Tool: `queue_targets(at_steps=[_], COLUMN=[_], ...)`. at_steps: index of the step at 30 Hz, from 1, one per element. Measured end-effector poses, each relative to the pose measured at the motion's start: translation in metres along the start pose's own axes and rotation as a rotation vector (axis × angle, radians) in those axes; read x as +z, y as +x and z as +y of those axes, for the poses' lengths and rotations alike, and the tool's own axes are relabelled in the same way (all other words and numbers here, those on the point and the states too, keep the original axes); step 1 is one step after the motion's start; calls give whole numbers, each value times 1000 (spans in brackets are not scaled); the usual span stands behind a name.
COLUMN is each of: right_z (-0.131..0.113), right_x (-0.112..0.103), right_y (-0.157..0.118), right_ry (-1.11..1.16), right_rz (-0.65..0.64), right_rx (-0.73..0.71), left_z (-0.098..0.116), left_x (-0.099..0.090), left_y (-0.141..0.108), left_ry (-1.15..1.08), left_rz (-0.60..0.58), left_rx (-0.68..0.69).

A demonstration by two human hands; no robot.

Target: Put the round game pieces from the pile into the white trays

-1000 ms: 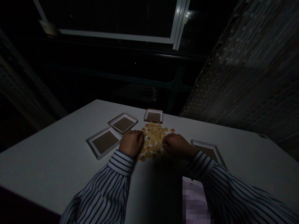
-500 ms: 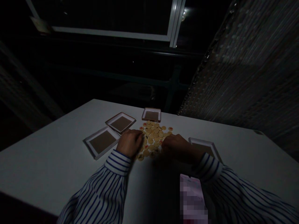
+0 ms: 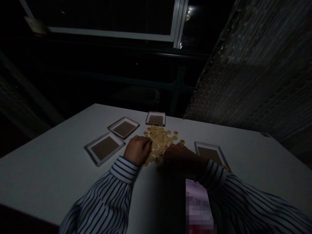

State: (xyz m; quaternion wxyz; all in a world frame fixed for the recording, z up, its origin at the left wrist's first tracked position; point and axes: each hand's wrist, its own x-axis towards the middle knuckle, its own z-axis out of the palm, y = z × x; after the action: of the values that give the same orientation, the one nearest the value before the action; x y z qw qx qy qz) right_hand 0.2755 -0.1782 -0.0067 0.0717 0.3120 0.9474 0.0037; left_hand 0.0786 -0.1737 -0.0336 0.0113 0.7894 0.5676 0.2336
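A heap of round wooden Chinese chess pieces (image 3: 161, 138), some with red or black characters, lies on the white table (image 3: 60, 156). My left hand (image 3: 137, 149) rests at the heap's left edge. Its fingers are curled towards the pieces, and what they pinch, if anything, is hidden. At the right front of the heap is my right hand (image 3: 179, 156), closed and in shadow, its fingertips out of sight. One piece with a black character (image 3: 182, 142) lies just behind it. Another piece (image 3: 225, 167) shows at the right shallow box (image 3: 211, 152), beside my right sleeve.
Two shallow boxes stand on the left, one nearer (image 3: 104, 148) and one farther (image 3: 123, 127). A third box (image 3: 155, 119) is behind the heap. In front lies a pinkish, partly blurred object (image 3: 197, 198). A bead curtain (image 3: 255, 71) hangs at the right; the room is dark.
My right hand has shifted slightly left over the heap's front, and the piece behind it has come into sight. My left hand has moved slightly right against the pieces. The view has turned a little.
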Motion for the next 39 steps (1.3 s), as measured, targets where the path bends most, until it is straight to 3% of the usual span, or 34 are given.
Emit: queue_targets(at_steps=[7,12,17,22,25,39], right_z=[2,18,27,23,22,14], right_x=[4,18,25,16,13,14], right_y=[1,0,-2,-1,0,2], right_ry=[55,249,659,1180,1346,1592], right_rz=[4,114,266,272,279,304], right_rx=[-7,-43,32,278,327,364], left_z=[5,6,7,13,17,29], left_x=[0,3,6,5,5,5], left_y=[0,-1,-2,-5,-7,-9], left_ry=[-23,-85,-236,-347,-368,-307], left_rz=[-8,15,48,49,42,73], left_rx=[65,100,129,174,204,242])
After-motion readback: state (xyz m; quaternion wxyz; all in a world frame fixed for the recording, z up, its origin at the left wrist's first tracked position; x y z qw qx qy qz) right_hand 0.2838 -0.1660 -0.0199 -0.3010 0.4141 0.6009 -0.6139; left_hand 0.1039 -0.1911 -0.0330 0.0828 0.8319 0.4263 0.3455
